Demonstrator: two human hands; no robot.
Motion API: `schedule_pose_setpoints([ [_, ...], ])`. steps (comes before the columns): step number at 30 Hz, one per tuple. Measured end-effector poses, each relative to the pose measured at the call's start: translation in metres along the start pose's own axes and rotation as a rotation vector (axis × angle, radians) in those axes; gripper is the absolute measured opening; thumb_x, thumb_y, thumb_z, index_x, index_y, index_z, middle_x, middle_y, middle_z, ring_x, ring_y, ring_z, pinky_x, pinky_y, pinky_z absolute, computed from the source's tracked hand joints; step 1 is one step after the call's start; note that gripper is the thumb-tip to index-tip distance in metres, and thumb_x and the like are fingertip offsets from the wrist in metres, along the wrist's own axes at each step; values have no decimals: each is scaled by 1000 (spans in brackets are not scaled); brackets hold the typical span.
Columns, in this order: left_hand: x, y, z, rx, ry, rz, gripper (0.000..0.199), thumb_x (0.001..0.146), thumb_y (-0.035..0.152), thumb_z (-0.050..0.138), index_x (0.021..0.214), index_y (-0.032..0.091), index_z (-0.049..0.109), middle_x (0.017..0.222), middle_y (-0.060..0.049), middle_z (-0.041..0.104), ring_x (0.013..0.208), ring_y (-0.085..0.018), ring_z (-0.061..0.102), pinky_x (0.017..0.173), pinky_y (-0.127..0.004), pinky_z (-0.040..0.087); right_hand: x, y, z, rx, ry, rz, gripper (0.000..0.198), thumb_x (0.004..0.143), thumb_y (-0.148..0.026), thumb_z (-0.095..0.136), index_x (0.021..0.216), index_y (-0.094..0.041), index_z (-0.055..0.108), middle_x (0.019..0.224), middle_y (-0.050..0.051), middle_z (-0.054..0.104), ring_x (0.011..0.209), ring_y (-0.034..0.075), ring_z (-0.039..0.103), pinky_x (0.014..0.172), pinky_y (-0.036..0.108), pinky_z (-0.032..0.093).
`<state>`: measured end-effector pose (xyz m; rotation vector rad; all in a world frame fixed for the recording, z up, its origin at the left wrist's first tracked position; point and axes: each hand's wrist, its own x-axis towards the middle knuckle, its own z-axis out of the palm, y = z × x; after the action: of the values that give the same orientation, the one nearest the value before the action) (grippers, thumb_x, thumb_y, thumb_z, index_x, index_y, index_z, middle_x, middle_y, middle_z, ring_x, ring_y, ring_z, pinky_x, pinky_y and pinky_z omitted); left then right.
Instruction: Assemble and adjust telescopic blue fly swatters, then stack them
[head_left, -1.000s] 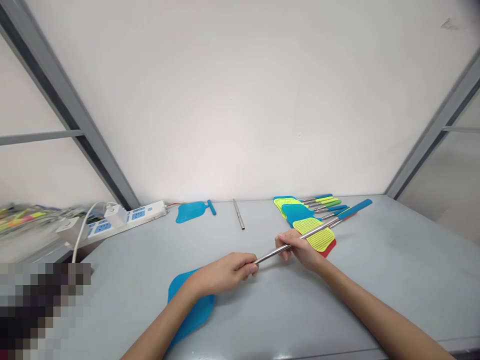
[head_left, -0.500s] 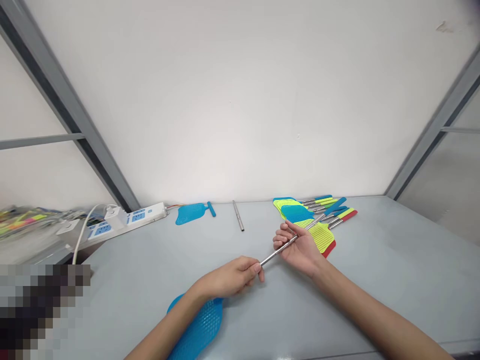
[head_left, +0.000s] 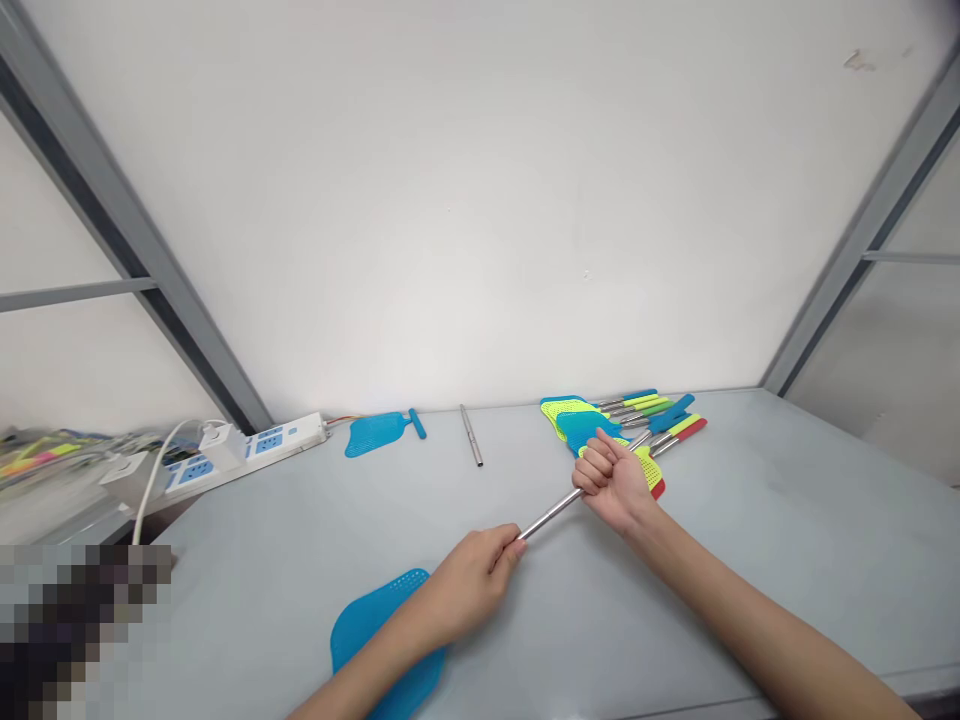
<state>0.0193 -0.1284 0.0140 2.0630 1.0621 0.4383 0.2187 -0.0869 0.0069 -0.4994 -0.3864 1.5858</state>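
A blue fly swatter (head_left: 375, 612) has its perforated head under my left forearm. My left hand (head_left: 476, 575) is closed at the near end of a metal rod (head_left: 553, 514), where the swatter's neck runs in; the join is hidden by the fingers. My right hand (head_left: 613, 482) has its fingers wrapped round the rod's upper part, palm side up. The rod's far tip sticks out beyond this fist, in front of a pile of fly swatters (head_left: 592, 432) with blue, yellow-green and red parts.
At the back left lies a blue swatter head (head_left: 375, 434) beside a short blue handle (head_left: 417, 424). A loose metal rod (head_left: 471, 436) rests right of them. A white power strip (head_left: 289, 438) with plugs lies along the left edge. A pixelated shape fills the lower left corner.
My right fingers have closed from a loose, half-open hold into a fist round the rod. The blue swatter head under my left forearm has turned and shows more of its face.
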Motion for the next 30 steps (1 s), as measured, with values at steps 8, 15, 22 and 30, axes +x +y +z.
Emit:
schedule_pose_setpoints([
  [8,2,-11,7,471,83,-28,29,87,32,23,70,20,43,60,0,50,58,-14,47,50,-23,24,1,16,-2,157,343,-51,36,81,-20,32,49,-19,17,35,-8,13,30,6,10,31,22,9],
  [15,3,-10,11,772,74,-50,25,88,28,22,82,22,45,67,-1,59,60,-17,56,46,-25,25,-1,24,-2,205,459,-41,31,78,-13,28,52,-19,13,33,-9,15,27,5,12,30,21,10],
  [22,4,-6,14,896,32,-68,21,86,19,26,88,20,47,78,-3,61,69,-19,59,48,-25,33,-6,29,2,244,523,-40,27,73,-4,26,54,-18,13,32,-9,18,25,4,15,29,19,11],
  [30,5,-6,14,912,64,-38,19,86,19,28,87,19,47,76,-2,61,69,-18,59,50,-24,35,-12,30,4,288,459,-33,26,73,-5,27,53,-18,15,32,-8,20,25,5,16,28,19,13],
])
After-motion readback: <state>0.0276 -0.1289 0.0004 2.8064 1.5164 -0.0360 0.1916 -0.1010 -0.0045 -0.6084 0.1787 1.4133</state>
